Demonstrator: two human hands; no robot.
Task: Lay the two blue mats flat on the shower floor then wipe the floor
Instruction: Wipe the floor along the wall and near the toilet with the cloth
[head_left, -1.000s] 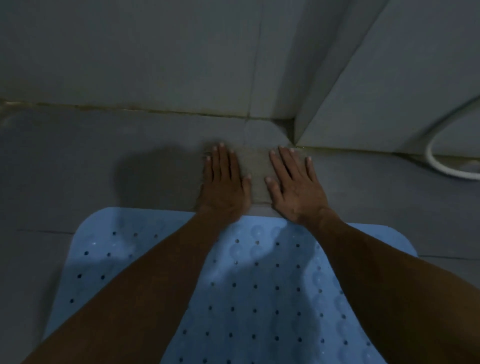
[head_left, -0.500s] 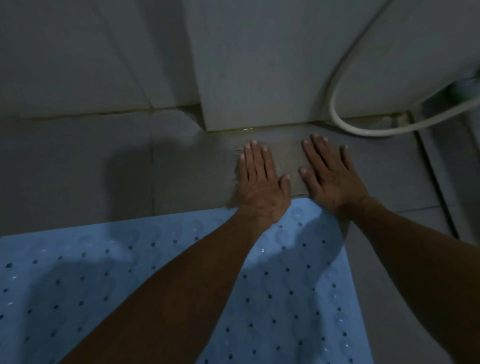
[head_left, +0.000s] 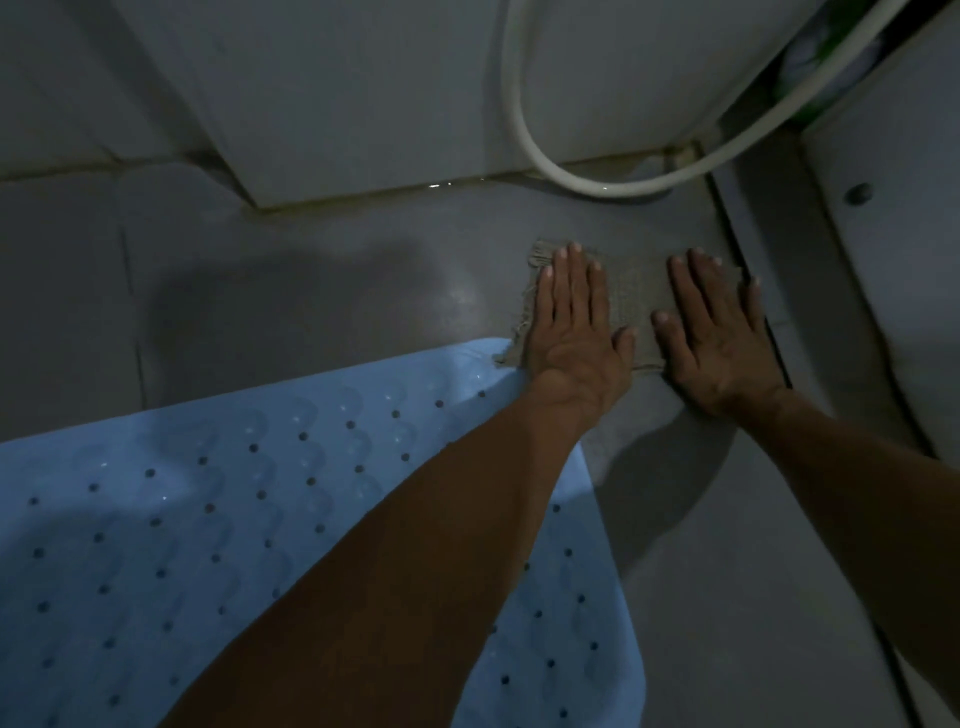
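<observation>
A blue mat (head_left: 156, 519) with rows of small holes lies flat on the grey shower floor (head_left: 311, 291), filling the lower left. Only one blue mat is in view. Beyond its far right corner a grey-brown frayed cloth (head_left: 636, 291) lies spread on the tiles. My left hand (head_left: 576, 322) presses flat on the cloth's left half, fingers together. On the right half my right hand (head_left: 714, 332) is pressed flat too, next to a dark floor channel. My left forearm crosses over the mat.
A white hose (head_left: 582, 176) loops down the tiled wall (head_left: 363, 93) and along the floor's back edge. A dark channel (head_left: 753, 270) runs along the right side beside a pale panel (head_left: 893, 260). Something green (head_left: 821, 78) shows in the top right corner.
Both hands have slid the cloth to the right along the back of the floor, from the wall corner to the right-hand channel. The view has swung right, so the mat now sits lower left.
</observation>
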